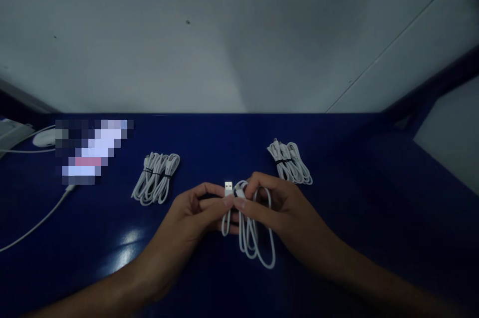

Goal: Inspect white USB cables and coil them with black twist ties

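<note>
A white USB cable is held in both hands above the blue table, its length gathered in loose loops. My left hand pinches it just below the metal USB plug, which points up. My right hand grips the loops by their top, thumb and fingers closed near the cable's other end. The two thumb tips almost meet. Beyond my left hand lies a group of bundled white cables tied with black bands. A similar group of tied cables lies just past my right hand.
The blue tabletop runs back to a pale wall. At the left lies a blurred-out bright device with a white cord attached. Beside it sits a white rounded object. A blue frame edge borders the right side.
</note>
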A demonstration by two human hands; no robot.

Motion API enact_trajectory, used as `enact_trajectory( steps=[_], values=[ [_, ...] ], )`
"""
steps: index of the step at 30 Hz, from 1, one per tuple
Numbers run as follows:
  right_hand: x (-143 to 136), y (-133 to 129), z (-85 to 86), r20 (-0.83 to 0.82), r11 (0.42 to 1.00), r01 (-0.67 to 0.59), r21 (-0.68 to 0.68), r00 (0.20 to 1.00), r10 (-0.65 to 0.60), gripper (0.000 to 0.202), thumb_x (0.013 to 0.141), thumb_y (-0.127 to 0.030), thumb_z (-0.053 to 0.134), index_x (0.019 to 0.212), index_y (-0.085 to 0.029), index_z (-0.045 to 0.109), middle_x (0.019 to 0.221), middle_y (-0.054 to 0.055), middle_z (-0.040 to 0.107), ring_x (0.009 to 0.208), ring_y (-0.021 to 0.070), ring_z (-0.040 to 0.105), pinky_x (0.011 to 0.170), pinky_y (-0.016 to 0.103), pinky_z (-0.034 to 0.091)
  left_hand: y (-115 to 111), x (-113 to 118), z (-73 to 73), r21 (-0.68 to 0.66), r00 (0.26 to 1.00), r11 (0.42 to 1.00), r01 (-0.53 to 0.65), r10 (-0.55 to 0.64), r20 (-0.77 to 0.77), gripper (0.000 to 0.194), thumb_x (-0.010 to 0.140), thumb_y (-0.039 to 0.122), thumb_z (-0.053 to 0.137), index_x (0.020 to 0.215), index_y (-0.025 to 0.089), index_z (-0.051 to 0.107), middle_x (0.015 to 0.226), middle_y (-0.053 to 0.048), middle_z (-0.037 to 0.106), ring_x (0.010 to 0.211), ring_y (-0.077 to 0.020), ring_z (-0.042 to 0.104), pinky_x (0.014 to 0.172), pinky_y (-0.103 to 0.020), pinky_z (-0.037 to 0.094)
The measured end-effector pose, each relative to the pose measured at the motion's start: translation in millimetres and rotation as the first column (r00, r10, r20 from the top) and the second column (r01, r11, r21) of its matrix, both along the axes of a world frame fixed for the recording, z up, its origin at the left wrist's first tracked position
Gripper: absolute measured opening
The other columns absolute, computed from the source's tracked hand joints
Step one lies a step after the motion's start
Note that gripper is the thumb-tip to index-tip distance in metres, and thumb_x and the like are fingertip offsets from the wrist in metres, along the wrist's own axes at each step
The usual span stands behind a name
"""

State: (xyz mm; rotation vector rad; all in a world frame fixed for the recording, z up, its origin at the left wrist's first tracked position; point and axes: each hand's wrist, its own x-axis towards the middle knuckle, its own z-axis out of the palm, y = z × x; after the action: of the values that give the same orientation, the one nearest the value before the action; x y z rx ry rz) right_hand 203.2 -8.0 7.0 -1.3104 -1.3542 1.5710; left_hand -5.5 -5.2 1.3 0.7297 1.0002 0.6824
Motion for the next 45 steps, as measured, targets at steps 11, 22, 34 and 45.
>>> enact_trajectory(
  steps=[11, 22, 34, 45],
  values=[
    [-0.3, -0.6, 3.3, -0.063, 1.0, -0.006, -0.02, 0.998, 0.005, 0.036, 0.1, -0.044, 0.084, 0.08, -0.023, 0.061, 0.075, -0.005, 0.059, 0.068, 0.0126, 0.052, 0.063, 0.027, 0.044, 0.3, 2.2, -0.4, -0.005, 1.0, 1.0, 0.009, -0.008, 0.017, 0.031, 0.1, 0.041, 0.084, 0.116, 0.018, 0.072, 0.103, -0.011, 0.086, 0.087, -0.0231, 0.082, 0.088, -0.033, 0.062],
    [0.0, -0.1, 4.2, -0.059, 1.0, -0.016, -0.004, 0.998, 0.016, 0.04, 0.101, -0.049, 0.082, 0.081, -0.022, 0.061, 0.077, -0.005, 0.058, 0.07, 0.0124, 0.053, 0.064, 0.027, 0.044, 1.1, 1.8, -1.5, -0.008, 0.999, 1.0, 0.003, -0.003, 0.045, 0.027, 0.098, 0.031, 0.086, 0.119, 0.017, 0.075, 0.103, -0.011, 0.087, 0.085, -0.022, 0.082, 0.087, -0.031, 0.063],
    [-0.1, -5.6, 12.8, -0.158, 0.998, -0.04, -0.056, 0.987, 0.03, 0.034, 0.104, -0.043, 0.081, 0.084, -0.022, 0.062, 0.078, -0.003, 0.069, 0.072, 0.0131, 0.066, 0.069, 0.027, 0.053, 1.7, 3.8, 6.8, 0.003, 0.996, 1.0, 0.019, -0.019, 0.083, 0.021, 0.097, 0.03, 0.086, 0.112, 0.016, 0.079, 0.097, -0.008, 0.085, 0.077, -0.0162, 0.076, 0.081, -0.026, 0.061],
    [1.5, -2.5, 4.7, -0.105, 0.999, -0.025, -0.03, 0.994, 0.021, 0.031, 0.105, -0.037, 0.079, 0.084, -0.022, 0.062, 0.077, -0.005, 0.061, 0.07, 0.0112, 0.057, 0.065, 0.024, 0.048, 1.1, 1.7, 2.6, -0.007, 0.995, 1.0, 0.008, -0.007, 0.097, 0.024, 0.097, 0.03, 0.087, 0.113, 0.017, 0.076, 0.097, -0.008, 0.086, 0.078, -0.0188, 0.078, 0.084, -0.03, 0.06]
  ],
)
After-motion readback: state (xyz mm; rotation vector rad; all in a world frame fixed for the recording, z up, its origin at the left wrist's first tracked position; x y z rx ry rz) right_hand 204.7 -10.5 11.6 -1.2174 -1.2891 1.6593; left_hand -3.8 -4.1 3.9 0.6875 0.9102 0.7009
